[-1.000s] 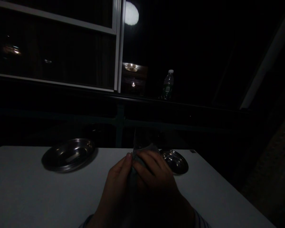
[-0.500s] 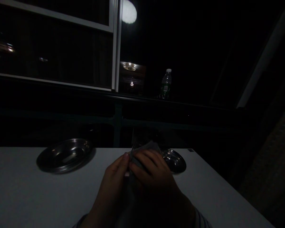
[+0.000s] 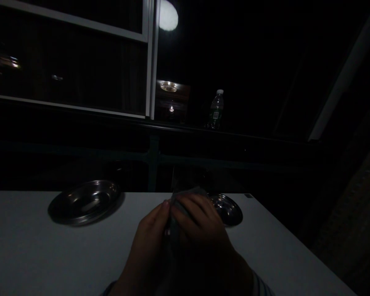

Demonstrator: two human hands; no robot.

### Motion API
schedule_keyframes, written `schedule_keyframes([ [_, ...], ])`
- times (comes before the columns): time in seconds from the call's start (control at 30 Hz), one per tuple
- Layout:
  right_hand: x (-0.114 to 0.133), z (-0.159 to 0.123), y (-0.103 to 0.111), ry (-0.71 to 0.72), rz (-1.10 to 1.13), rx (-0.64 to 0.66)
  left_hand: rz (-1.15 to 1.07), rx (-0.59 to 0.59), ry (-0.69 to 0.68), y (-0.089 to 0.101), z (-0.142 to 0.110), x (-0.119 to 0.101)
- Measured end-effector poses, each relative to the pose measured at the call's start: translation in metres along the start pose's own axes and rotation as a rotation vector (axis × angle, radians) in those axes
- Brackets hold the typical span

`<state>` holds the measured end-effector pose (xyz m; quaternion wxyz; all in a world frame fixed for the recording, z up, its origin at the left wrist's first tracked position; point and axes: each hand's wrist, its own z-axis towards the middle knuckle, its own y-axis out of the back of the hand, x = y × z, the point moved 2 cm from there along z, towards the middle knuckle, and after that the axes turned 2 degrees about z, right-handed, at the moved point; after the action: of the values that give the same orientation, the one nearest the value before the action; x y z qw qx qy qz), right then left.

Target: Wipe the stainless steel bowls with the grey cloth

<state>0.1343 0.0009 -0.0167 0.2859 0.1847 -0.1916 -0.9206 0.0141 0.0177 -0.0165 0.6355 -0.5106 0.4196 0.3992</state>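
Both hands meet over the near middle of the white table point(image 3: 80, 255). My right hand point(image 3: 202, 222) is closed over a grey cloth point(image 3: 195, 190), its fingers bent and pressing the cloth down. Thumb up, my left hand point(image 3: 148, 232) is closed at the cloth's left side. Whatever it grips is hidden by the cloth, the right hand and the dark. Just beyond the right hand lies a shiny steel plate point(image 3: 230, 210), partly covered by that hand. Some stacked steel plates point(image 3: 83, 203) sit at the table's far left.
A clear plastic bottle point(image 3: 216, 110) with a white cap and green label stands on the dark ledge behind the table. White window frames point(image 3: 150, 61) rise at the back. A small dark label point(image 3: 248, 196) marks the table's far right corner. The room is very dim.
My right hand and the cloth have shifted slightly, and the cloth's raised top edge now sits lower. A thin bright edge beside the cloth no longer shows. The plates and bottle stay put.
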Motion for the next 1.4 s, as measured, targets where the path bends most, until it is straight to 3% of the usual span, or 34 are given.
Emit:
schedule_keyframes([
  [0.1,0.008,0.0,-0.007,0.063,-0.034,-0.024,-0.046,-0.068,-0.01,0.002,0.001,-0.003],
  [0.33,-0.012,0.0,0.002,-0.142,0.04,-0.01,-0.023,0.01,0.042,-0.002,-0.002,0.0],
  [0.53,0.008,-0.003,-0.007,0.13,-0.008,-0.026,-0.168,-0.126,0.063,0.007,0.002,0.0],
  [0.63,0.013,-0.003,-0.01,0.193,-0.026,-0.013,-0.192,-0.146,0.116,0.01,0.004,0.001],
  [0.9,-0.008,0.0,0.003,-0.077,0.049,-0.049,-0.158,-0.032,0.028,0.002,0.002,-0.003],
  [1.1,0.006,-0.003,-0.004,0.153,0.039,-0.023,-0.145,-0.082,0.063,0.008,0.003,-0.002],
  [1.3,-0.002,-0.002,-0.002,-0.032,0.021,-0.024,-0.094,0.045,0.028,0.006,0.004,0.004],
  [1.4,0.001,-0.003,-0.002,0.046,0.022,-0.013,-0.117,0.057,0.068,0.005,0.004,0.007],
])
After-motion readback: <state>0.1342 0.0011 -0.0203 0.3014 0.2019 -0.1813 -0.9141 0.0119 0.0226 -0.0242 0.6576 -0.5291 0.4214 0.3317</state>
